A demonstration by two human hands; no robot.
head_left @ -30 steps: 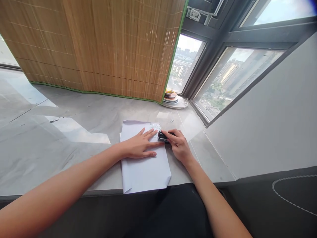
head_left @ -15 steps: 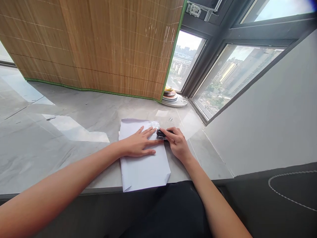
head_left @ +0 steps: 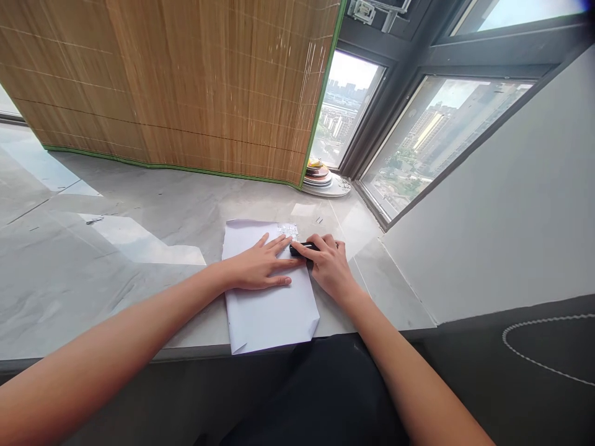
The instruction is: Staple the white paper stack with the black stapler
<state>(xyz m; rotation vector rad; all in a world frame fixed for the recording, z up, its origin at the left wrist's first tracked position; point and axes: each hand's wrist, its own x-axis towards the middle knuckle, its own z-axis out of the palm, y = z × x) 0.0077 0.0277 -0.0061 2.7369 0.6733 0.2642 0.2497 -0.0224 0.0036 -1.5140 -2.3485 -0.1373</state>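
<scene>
White paper (head_left: 274, 316) lies on the marble sill, its near edge reaching the sill's front edge and its lower corners creased. Spread flat across it is my left hand (head_left: 260, 266), fingers apart and pointing right. My right hand (head_left: 330, 266) is wrapped round a black stapler (head_left: 302, 249) at the paper's right edge, with the index finger stretched along its top. Many small shiny marks, which look like staples (head_left: 288, 230), cover the paper's upper right part. The stapler's underside is hidden.
A bamboo blind (head_left: 186, 87) with green edging hangs over the back of the marble sill (head_left: 153, 204). Stacked plates (head_left: 318, 176) stand in the window corner. Loose staples (head_left: 318, 220) lie beyond the paper. A white wall (head_left: 502, 186) rises at right, with a beaded cord (head_left: 506, 347) below.
My right hand has shifted its grip, the index finger now reaching further forward over the stapler. The stapler sits slightly further left. My left hand stays flat on the paper.
</scene>
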